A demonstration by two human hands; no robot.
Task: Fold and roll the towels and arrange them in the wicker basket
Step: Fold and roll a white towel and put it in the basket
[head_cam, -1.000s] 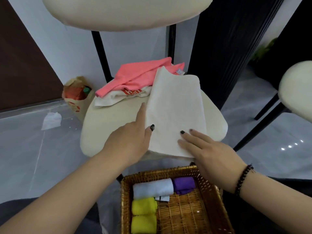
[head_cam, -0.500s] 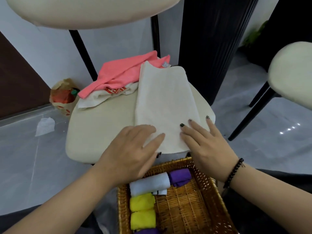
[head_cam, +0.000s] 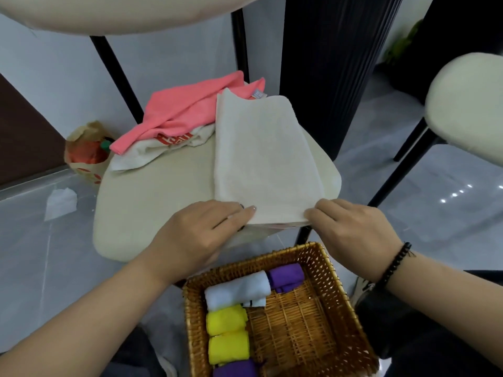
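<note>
Cream towel (head_cam: 265, 159) folded into a long strip, lying flat on the chair seat, near end under my fingers. Behind it, pink towel (head_cam: 182, 110) heaped loose over a white towel (head_cam: 141, 153) with red print. Wicker basket (head_cam: 337, 319) below me holds rolls along its left side: white (head_cam: 236, 289), purple (head_cam: 285, 276), two yellow (head_cam: 227, 333), another purple (head_cam: 235, 370).

The wicker basket (head_cam: 337, 317) holds five rolled towels: one white (head_cam: 236, 291), two yellow (head_cam: 226, 319) (head_cam: 228, 348), two purple (head_cam: 287, 276) (head_cam: 235, 370). Three unrolled towels lie on the chair: cream (head_cam: 261, 159), pink (head_cam: 185, 112), white printed (head_cam: 152, 152).
</note>
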